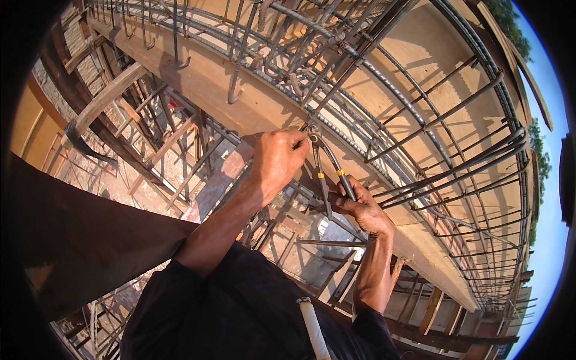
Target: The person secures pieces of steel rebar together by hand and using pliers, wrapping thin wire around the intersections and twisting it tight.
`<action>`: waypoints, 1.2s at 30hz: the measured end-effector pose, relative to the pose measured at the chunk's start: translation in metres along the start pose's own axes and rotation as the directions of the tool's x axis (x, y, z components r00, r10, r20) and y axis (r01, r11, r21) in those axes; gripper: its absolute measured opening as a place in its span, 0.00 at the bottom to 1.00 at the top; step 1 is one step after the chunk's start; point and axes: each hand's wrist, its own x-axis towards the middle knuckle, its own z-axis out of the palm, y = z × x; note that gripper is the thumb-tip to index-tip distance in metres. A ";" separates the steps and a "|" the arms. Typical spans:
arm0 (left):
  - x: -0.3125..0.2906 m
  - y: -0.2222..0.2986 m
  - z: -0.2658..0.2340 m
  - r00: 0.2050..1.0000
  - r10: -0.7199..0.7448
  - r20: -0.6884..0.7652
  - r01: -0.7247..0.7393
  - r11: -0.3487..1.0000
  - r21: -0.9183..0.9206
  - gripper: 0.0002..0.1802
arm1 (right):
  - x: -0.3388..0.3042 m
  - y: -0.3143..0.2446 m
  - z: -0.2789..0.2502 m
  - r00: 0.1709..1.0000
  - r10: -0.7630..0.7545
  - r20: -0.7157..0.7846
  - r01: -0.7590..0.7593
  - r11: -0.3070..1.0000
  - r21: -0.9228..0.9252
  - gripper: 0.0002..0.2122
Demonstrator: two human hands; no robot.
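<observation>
My right hand is wrapped round the dark handles of a pair of pincers, which have yellow bands. The pincers' jaws point up and away, against the lower bars of a rebar cage. Beside the jaws, my left hand is closed in a pinch, its fingertips almost touching the tool's head. What those fingers hold, if anything, is too small to make out. Ribbed bars and bent stirrups run past both hands, just beyond the edge of a wooden formwork board.
Hooked bar ends hang over the board at the upper left. Below lies a drop with crossed timber props and scaffolding. A broad dark beam crosses at the left. A pale tube-like piece stands near my body.
</observation>
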 end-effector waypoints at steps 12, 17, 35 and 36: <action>-0.001 0.009 -0.001 0.998 0.064 0.009 -0.064 0.990 0.122 0.05 | 0.001 -0.004 0.015 0.999 -0.041 -0.028 0.040 0.999 -0.029 0.10; -0.001 0.010 0.000 0.999 0.041 -0.018 -0.039 0.997 0.068 0.08 | 0.002 0.010 0.034 0.999 -0.041 -0.029 0.045 0.989 0.140 0.10; -0.008 0.004 0.052 0.684 -0.506 0.526 0.706 0.279 -0.651 0.19 | -0.002 0.050 0.094 0.954 -0.142 -0.263 0.208 0.947 0.244 0.23; -0.010 0.012 0.059 0.701 -0.522 0.486 0.677 0.274 -0.683 0.20 | -0.011 0.042 0.094 0.895 -0.248 -0.372 0.185 0.963 -0.196 0.25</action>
